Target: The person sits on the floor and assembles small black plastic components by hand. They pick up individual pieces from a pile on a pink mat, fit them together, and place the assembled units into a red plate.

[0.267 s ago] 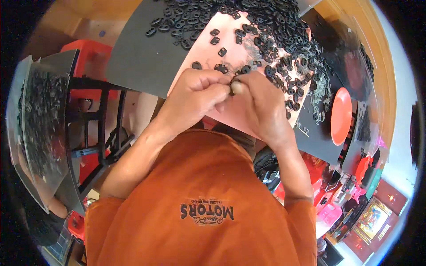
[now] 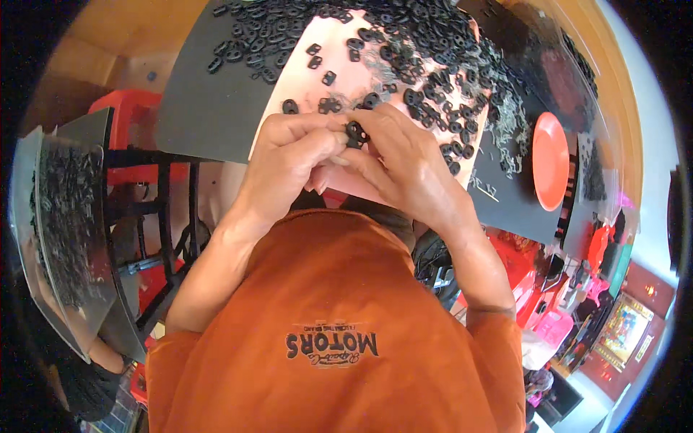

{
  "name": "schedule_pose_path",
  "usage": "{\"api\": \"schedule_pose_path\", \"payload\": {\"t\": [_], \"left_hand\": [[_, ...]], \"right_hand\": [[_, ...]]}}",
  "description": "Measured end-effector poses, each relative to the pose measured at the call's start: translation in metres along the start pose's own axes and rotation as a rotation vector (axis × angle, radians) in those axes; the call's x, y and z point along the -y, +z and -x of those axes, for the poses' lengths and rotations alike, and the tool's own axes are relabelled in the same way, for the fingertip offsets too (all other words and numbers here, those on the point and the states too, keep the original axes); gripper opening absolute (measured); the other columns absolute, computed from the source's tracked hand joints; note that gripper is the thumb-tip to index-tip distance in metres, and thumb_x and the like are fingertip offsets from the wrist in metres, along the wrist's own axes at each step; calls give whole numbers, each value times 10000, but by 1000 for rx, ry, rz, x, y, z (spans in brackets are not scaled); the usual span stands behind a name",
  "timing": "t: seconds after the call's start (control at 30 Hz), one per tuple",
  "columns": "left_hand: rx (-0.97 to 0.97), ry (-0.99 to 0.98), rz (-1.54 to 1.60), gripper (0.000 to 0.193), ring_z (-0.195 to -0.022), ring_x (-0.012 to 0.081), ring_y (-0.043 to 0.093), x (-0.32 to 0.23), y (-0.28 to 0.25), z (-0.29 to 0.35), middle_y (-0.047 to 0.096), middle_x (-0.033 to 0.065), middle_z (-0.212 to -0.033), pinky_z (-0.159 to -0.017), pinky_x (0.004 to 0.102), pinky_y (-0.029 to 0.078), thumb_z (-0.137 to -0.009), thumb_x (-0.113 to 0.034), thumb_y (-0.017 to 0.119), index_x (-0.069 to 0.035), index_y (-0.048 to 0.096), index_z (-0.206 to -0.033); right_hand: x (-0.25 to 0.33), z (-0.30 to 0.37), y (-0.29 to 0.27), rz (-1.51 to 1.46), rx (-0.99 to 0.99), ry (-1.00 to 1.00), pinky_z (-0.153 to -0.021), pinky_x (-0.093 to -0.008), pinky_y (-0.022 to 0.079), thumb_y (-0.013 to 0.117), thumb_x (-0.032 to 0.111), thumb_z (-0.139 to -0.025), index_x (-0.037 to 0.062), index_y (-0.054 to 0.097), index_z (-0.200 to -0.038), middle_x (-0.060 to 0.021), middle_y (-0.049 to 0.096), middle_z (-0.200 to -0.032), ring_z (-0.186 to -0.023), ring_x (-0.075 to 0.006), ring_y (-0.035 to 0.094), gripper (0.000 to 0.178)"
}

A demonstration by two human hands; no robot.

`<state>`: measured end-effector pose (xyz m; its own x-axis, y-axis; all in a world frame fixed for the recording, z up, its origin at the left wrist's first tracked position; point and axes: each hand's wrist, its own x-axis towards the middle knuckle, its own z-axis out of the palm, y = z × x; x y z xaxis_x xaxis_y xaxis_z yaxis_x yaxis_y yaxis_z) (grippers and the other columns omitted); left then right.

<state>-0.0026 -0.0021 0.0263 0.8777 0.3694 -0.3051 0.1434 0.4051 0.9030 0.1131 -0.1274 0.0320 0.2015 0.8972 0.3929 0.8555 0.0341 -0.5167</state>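
Observation:
A small black oval plastic piece with two holes (image 2: 355, 134) is pinched between my two hands, over the near end of a pink sheet (image 2: 303, 86). My left hand (image 2: 292, 151) is closed, its thumb and forefinger gripping the piece's left side. From the other side, my right hand (image 2: 408, 155) holds it with thumb and curled fingers. Just beyond my fingertips, loose black oval pieces (image 2: 330, 78) of the same kind lie scattered on the sheet.
A large heap of black pieces (image 2: 426, 36) covers the far part of the dark table (image 2: 209, 108). Small clear strips (image 2: 510, 119) and an orange-red oval plate (image 2: 551, 162) lie at right. A transparent panel and another person's arm (image 2: 101, 353) show at left.
My fingers have opened up somewhat around the black piece, and more of it shows now. The right hand has turned, its thumb now reaching below the piece. My view has shifted slightly.

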Motion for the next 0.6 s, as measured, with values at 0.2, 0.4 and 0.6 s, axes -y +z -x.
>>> {"api": "schedule_pose_path", "payload": {"t": [0.2,0.4,0.6], "left_hand": [[129,37,-146,253,-433,56,472,0,3,-4,552,17,-562,-401,203,341,-842,-149,488,-7,591,-660],[94,155,-304,300,-431,73,480,-10,14,-23,585,74,-566,-406,216,356,-824,-180,443,4,598,-644],[103,230,-367,287,-416,75,404,-16,15,-18,519,55,-523,-398,252,286,-780,-161,465,3,520,-551]], "right_hand": [[-3,6,-17,53,17,-69,-553,-394,483,683,271,-757,5,544,-900,-130,539,-759,-683,-315,581,332],[-6,-2,-23,129,64,-52,-611,-395,476,630,169,-783,11,537,-983,-141,545,-791,-716,-327,574,270],[1,2,-27,362,41,-82,-524,-413,506,538,391,-858,8,547,-885,-142,576,-803,-654,-333,613,384]]}}
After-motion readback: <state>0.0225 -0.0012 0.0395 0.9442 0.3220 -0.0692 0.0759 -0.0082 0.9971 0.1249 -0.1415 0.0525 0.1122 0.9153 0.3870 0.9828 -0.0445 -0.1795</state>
